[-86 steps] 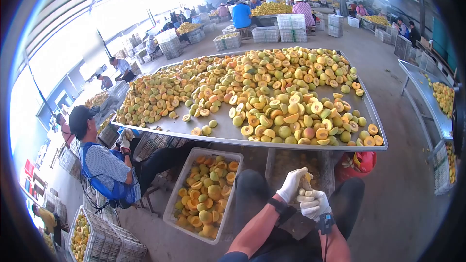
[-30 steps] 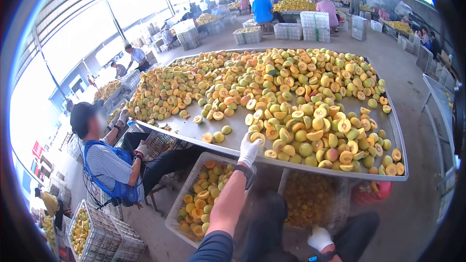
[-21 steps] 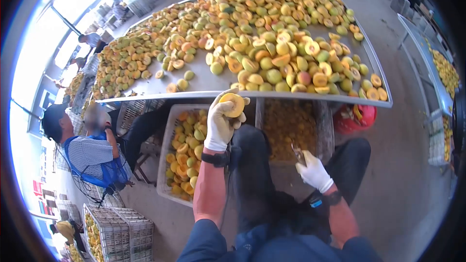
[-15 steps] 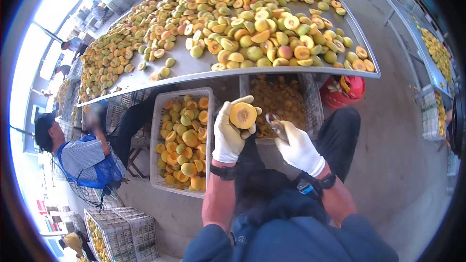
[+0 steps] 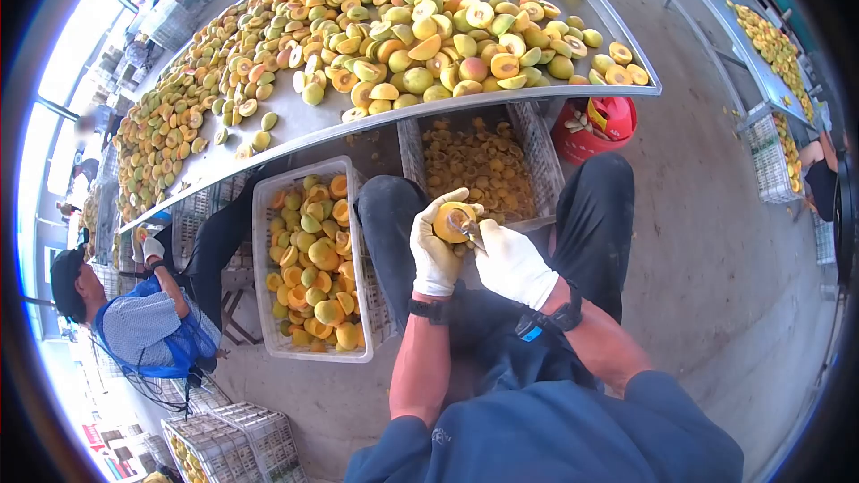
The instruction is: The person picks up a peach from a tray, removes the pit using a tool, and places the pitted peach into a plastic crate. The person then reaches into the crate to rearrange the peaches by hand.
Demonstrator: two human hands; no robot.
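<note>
My left hand (image 5: pixel 432 255), in a white glove, is wrapped round a yellow peach half (image 5: pixel 448 217) with its cut face up. In my gloved right hand (image 5: pixel 514 266) is a small pitting tool (image 5: pixel 471 228) with a curved metal end, pressed against the middle of the cut face. Both hands are over my lap, just in front of a crate (image 5: pixel 544 156) of orange pits and scraps under the table edge. To the left stands a white crate (image 5: pixel 367 340) of peach halves, many of them hollowed out.
A metal table (image 5: pixel 291 130) heaped with halved peaches spans the front. A red bucket (image 5: pixel 573 148) stands beneath its right corner. Another person (image 5: pixel 152 322) sits at the left, near stacked crates (image 5: pixel 237 438). A second table (image 5: pixel 716 27) with fruit is at the right.
My right hand has moved in to the left, bringing the tool from beside the peach half onto its cut face. The view has shifted, and the hands sit slightly lower.
</note>
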